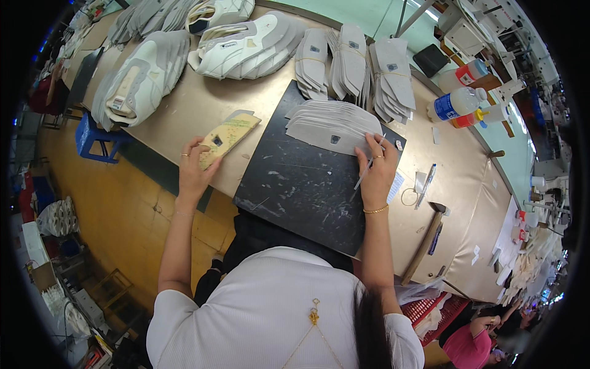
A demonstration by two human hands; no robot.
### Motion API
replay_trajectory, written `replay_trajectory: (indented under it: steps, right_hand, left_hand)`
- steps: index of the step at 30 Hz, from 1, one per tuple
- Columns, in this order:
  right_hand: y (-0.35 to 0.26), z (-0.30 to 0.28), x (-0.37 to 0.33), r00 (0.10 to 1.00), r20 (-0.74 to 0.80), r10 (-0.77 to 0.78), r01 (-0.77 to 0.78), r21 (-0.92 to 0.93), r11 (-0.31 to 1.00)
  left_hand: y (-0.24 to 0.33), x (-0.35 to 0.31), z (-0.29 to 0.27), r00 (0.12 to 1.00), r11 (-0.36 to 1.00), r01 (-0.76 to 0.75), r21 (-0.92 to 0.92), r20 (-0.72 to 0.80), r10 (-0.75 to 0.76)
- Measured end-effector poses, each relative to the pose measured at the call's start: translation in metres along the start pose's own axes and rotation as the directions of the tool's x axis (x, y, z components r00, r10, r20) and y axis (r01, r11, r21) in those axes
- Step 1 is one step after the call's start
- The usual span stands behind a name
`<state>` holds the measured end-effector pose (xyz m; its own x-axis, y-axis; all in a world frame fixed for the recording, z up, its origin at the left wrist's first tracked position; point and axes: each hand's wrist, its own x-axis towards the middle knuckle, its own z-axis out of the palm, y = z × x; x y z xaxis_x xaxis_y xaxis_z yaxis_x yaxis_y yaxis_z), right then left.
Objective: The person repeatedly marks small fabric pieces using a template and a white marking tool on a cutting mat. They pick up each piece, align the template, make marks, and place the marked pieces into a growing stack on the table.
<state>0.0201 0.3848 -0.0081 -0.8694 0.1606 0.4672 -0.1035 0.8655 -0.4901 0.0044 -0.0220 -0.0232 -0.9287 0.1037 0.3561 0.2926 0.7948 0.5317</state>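
My left hand (194, 172) is closed on a yellow template (232, 134) with a small dark cut-out. A grey edge shows behind the template's far side. On a scuffed black board (295, 178) lies a fanned stack of grey insole-shaped pieces (332, 120), the front one bearing a small dark mark. My right hand (377, 169) is at the stack's right end, its fingertips against the pieces. A slim pale pen (361, 179) is gripped in that same hand, pointing down toward the board.
Three banded bundles of grey pieces (350, 58) stand beyond the board. Stacked white-grey shoe uppers (252, 46) fill the far left. At right are bottles (456, 103), a hammer (424, 243) and a pen (426, 184). A blue stool (98, 138) is on the floor.
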Motion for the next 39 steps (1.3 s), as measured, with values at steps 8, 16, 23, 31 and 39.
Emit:
replay_trajectory:
  steps: [8,16,23,31,39]
  right_hand:
    - [-0.004,0.001,-0.007,0.997,-0.030,-0.068,0.064,-0.112,0.992]
    - [-0.009,0.000,-0.014,0.993,0.002,-0.116,0.115,-0.156,0.981]
    - [-0.003,0.001,-0.018,0.992,-0.026,-0.124,0.121,-0.097,0.988]
    - [-0.029,-0.019,-0.017,0.991,0.039,0.130,-0.136,0.261,0.956]
    - [-0.007,-0.055,-0.036,0.894,0.408,0.183,-0.304,0.253,0.919]
  left_hand:
    - [0.022,0.003,-0.008,0.998,0.999,-0.016,-0.050,-0.055,0.013]
    - [0.116,-0.033,0.053,0.842,0.821,-0.395,-0.412,0.196,0.503]
    - [0.120,-0.024,0.050,0.836,0.824,-0.411,-0.390,0.200,0.511]
    - [0.126,-0.025,0.052,0.786,0.803,-0.427,-0.416,0.269,0.557]
    - [0.136,-0.016,0.045,0.734,0.760,-0.453,-0.466,0.288,0.615]
